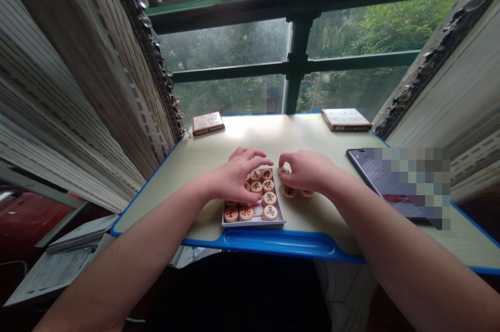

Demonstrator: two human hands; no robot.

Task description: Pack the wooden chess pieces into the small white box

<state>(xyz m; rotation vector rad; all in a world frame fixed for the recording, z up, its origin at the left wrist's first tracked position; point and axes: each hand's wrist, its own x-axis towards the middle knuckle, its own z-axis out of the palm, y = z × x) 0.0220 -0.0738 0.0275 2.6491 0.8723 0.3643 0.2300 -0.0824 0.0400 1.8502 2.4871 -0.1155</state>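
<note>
A shallow white tray (253, 222) sits near the front edge of the desk, holding several round wooden chess pieces (267, 186) with black or red characters. My left hand (238, 176) rests over the tray's left half, fingers curled down onto the pieces and hiding some of them. My right hand (307, 170) lies just right of the tray, fingers curled, its fingertips pinching one piece (284, 170) at the tray's upper right corner. Two loose pieces (289, 192) lie on the desk under that hand.
The pale desk (203, 155) has a blue rim and stands against a green-framed window. A small box (208, 123) lies at the back left, another flat box (346, 119) at the back right. A dark tablet (390, 186) lies to the right.
</note>
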